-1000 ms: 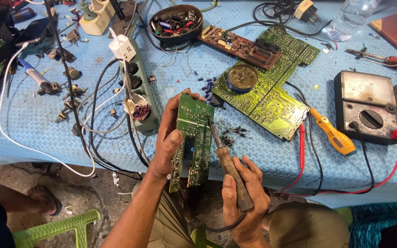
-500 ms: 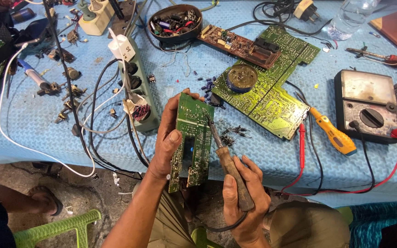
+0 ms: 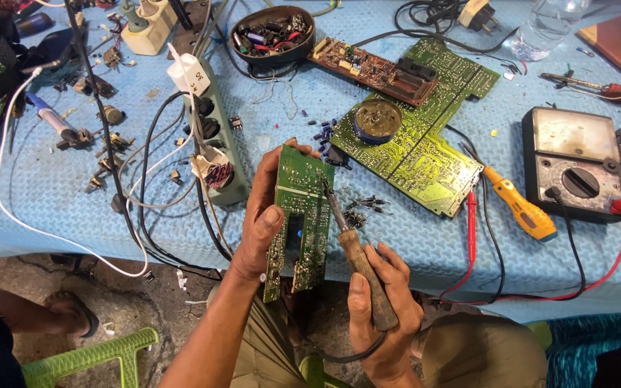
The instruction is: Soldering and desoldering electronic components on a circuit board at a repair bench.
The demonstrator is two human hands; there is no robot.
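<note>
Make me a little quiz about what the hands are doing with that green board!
1. True or false: the left hand holds the small green circuit board upright.
2. What does the right hand grip? A) a yellow screwdriver B) a wooden-handled soldering iron C) a red probe
3. Fill in: the iron's tip touches the board's ___ edge.

Key: 1 true; 2 B; 3 right.
</note>
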